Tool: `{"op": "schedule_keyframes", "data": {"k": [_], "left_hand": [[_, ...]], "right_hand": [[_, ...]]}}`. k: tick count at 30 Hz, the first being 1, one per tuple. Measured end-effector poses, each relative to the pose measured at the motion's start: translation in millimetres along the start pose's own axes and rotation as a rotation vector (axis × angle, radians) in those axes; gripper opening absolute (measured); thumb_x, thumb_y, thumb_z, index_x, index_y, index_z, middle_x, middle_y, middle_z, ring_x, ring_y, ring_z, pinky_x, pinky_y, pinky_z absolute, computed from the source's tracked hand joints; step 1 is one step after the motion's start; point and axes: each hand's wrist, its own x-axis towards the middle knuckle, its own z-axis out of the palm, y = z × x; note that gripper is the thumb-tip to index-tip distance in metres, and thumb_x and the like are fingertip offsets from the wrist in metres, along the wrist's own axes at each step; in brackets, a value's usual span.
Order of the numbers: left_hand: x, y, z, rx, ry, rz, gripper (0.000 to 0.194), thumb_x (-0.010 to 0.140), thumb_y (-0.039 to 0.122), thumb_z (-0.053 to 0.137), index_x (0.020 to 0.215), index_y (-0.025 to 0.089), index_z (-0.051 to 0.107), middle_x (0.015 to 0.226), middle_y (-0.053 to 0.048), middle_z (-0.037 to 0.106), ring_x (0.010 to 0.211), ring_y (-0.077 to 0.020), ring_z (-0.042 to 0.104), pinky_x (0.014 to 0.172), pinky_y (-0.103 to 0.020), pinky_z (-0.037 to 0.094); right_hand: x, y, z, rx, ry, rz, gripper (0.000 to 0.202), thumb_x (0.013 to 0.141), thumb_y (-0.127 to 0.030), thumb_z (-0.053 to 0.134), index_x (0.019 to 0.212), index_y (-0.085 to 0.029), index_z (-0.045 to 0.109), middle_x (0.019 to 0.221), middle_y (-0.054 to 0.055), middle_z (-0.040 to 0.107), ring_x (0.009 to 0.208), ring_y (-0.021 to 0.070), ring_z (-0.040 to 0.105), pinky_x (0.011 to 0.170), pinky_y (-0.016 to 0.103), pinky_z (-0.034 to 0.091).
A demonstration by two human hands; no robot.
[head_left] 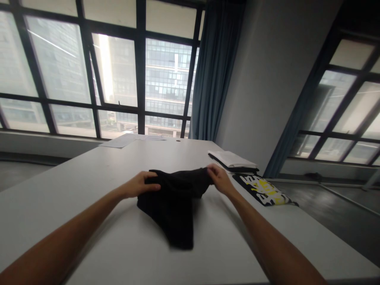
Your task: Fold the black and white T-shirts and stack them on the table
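A black cloth garment (pixel 173 202) hangs bunched between my two hands over the white table (pixel 118 241); its exact kind is unclear from its folds. My left hand (pixel 142 184) pinches its upper left part, thumb and fingers closed on the fabric. At the upper right corner, my right hand (pixel 218 178) grips the edge between thumb and fingers. One narrower flap of the cloth droops toward me, its lower end slightly blurred. Whether that end touches the tabletop, I cannot tell.
On the table's right side lies a folded white and black stack of cloth (pixel 234 160). Beside it is a black item with white and yellow print (pixel 264 190). White papers (pixel 121 140) lie at the far end, before windows and a blue curtain (pixel 210 79).
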Motion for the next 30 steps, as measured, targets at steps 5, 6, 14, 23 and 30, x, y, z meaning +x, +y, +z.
{"op": "schedule_keyframes", "data": {"k": [5, 6, 14, 23, 30], "left_hand": [[-10, -32, -57.3, 0.088, 0.464, -0.140, 0.060, 0.069, 0.069, 0.063, 0.098, 0.017, 0.069, 0.088, -0.007, 0.074, 0.074, -0.0256, 0.069, 0.068, -0.038, 0.058], [-10, -41, -62.4, 0.217, 0.506, -0.152, 0.062, 0.067, 0.071, 0.063, 0.097, 0.017, 0.070, 0.088, -0.008, 0.074, 0.074, -0.0258, 0.069, 0.068, -0.038, 0.057], [5, -72, 2.6, 0.656, 0.203, 0.004, 0.038, 0.092, 0.046, 0.057, 0.118, 0.020, 0.062, 0.120, -0.010, 0.063, 0.105, -0.0249, 0.062, 0.090, -0.042, 0.052], [6, -68, -12.7, 0.645, 0.119, 0.023, 0.030, 0.094, 0.038, 0.057, 0.116, 0.019, 0.062, 0.121, -0.007, 0.061, 0.103, -0.0232, 0.061, 0.087, -0.041, 0.053], [-28, -47, -101.6, 0.598, 0.580, 0.161, 0.019, 0.076, 0.033, 0.054, 0.081, 0.017, 0.064, 0.089, -0.004, 0.066, 0.090, -0.0230, 0.062, 0.089, -0.036, 0.049]], "right_hand": [[6, 32, -20, 0.085, 0.116, 0.500, 0.030, 0.087, -0.047, 0.051, 0.089, -0.018, 0.057, 0.058, -0.002, 0.058, 0.047, 0.0147, 0.056, 0.045, 0.026, 0.045], [5, 36, -18, 0.004, 0.063, 0.550, 0.026, 0.088, -0.042, 0.051, 0.093, -0.017, 0.059, 0.064, 0.001, 0.062, 0.053, 0.0164, 0.061, 0.051, 0.028, 0.049], [-8, 34, 18, -0.471, -0.211, 0.013, 0.052, 0.086, -0.040, 0.058, 0.132, -0.016, 0.055, 0.129, 0.014, 0.060, 0.116, 0.0255, 0.057, 0.100, 0.039, 0.043], [3, 28, -7, -0.759, -0.082, 0.244, 0.028, 0.086, -0.027, 0.050, 0.104, -0.022, 0.071, 0.103, 0.009, 0.072, 0.098, 0.0265, 0.065, 0.080, 0.033, 0.047], [3, 55, -72, -0.843, 0.171, 0.611, 0.041, 0.079, -0.024, 0.053, 0.117, -0.015, 0.065, 0.109, 0.016, 0.071, 0.104, 0.0318, 0.065, 0.084, 0.037, 0.048]]}}
